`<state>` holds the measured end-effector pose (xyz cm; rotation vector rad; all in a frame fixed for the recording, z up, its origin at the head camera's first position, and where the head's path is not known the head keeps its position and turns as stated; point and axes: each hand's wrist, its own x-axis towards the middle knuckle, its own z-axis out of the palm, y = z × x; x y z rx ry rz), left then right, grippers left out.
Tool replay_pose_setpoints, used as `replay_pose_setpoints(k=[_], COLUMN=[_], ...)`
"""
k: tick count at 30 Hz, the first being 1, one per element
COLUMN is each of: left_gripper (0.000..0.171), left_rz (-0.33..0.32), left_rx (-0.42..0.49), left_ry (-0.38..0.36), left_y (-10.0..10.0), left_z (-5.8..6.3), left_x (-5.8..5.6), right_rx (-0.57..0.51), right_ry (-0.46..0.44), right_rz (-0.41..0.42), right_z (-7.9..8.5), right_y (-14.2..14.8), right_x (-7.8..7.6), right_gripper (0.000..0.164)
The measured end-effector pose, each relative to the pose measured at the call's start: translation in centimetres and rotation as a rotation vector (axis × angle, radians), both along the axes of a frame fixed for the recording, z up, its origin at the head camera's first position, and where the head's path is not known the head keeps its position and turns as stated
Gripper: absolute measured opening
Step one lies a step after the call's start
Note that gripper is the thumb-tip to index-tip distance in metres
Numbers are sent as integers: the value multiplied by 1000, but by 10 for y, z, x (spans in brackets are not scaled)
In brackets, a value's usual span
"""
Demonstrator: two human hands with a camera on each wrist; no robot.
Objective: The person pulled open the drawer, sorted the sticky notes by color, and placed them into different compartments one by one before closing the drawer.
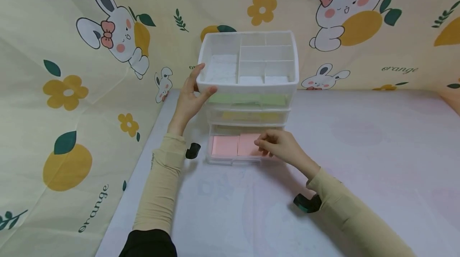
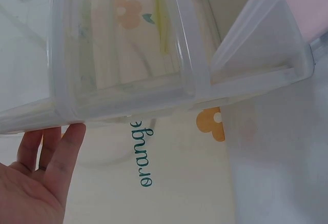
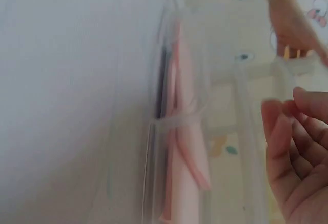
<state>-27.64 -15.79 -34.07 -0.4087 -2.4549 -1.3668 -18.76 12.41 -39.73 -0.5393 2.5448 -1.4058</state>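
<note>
A white plastic drawer organizer (image 1: 248,86) stands upright, with a divided tray on top. My left hand (image 1: 188,99) holds its upper left front corner, thumb on the front and fingers at the side; the left wrist view has the fingers (image 2: 72,141) against the clear wall. The bottom drawer (image 1: 220,162) is pulled out, with pink paper sheets (image 1: 225,145) lying in it. Over the drawer's right part is my right hand (image 1: 282,145), its fingers loosely curled and nothing visible between them. Pink sheets (image 3: 187,152) also show through the drawer wall in the blurred right wrist view.
Two closed drawers above the bottom one show green contents (image 1: 233,99) and yellow contents (image 1: 248,116). Black wrist devices (image 1: 307,203) sit at both forearms. A cloth (image 1: 100,109) printed with rabbits and oranges hangs behind and left of the white table (image 1: 359,149).
</note>
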Motion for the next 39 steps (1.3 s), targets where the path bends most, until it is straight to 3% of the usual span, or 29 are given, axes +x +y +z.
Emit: replay_pose_setpoints(k=[7,16,21,26,30,34,39], left_gripper=[76,78,77,79,80,81,80], left_rz=[8,8,9,27,26,23,14], left_rx=[7,7,3,-7,-8,-12,-1], left_ry=[-20,-10,-11,-14,-8,-5,-5], left_y=[-1,-1,-1,-3,-3,-1,1], left_z=[1,1,1,-1,-1,0,1], left_x=[1,1,1,3,3,3,2], right_rx=[-154,-230,-370,-634,-806,-877,-909], right_ry=[-312,-534,-680,-892,-960,-991,-999], right_rz=[132,185,208,108,12,-16,-42], right_z=[1,-23,-34,-39,-36,-31,-24], right_y=[-1,-3,-7,-16,-20,-20,-22], right_x=[23,37,41,43,40,34,20], right_gripper=[38,48,57,52,37,26,35])
